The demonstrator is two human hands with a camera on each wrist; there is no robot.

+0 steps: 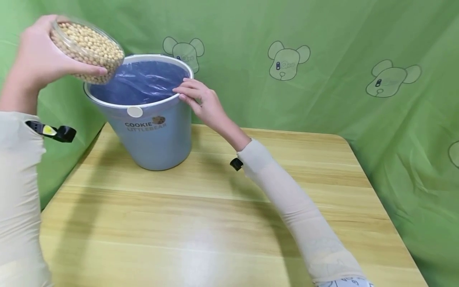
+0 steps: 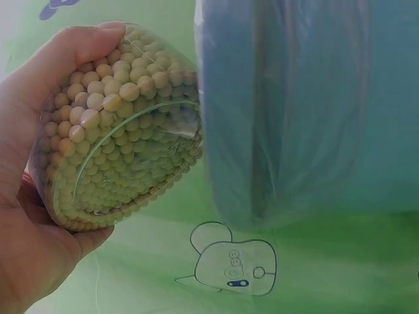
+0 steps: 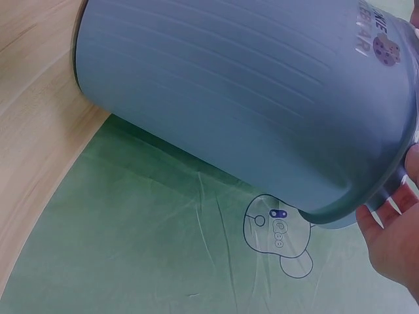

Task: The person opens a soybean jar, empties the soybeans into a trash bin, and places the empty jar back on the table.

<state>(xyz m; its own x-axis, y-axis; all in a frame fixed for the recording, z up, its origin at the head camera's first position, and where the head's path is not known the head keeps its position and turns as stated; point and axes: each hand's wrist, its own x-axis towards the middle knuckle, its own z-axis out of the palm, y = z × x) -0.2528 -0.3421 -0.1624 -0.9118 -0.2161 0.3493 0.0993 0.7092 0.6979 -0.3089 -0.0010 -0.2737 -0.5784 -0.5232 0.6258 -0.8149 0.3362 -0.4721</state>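
My left hand (image 1: 41, 59) grips a clear round jar (image 1: 87, 48) full of small, pale, round beans, which look like soybeans. It holds the jar tilted beside and above the left part of a blue bin's rim. The bin (image 1: 161, 141) stands upright with a white rim and "COOKIE LITTLEBEAR" lettering, and a thin clear plastic liner (image 1: 150, 79) shows inside it. At the right of the rim, my right hand (image 1: 204, 99) pinches the edge between thumb and fingers. The left wrist view shows the underside of the jar (image 2: 131, 144). The bin's bottom inside is hidden.
The bin stands near the back left of a wood-grain table (image 1: 201, 215). Green cloth (image 1: 233, 36) printed with bear heads hangs behind and at the sides. Small black devices are fixed at both cuffs, one being the left strap mount (image 1: 64, 134).
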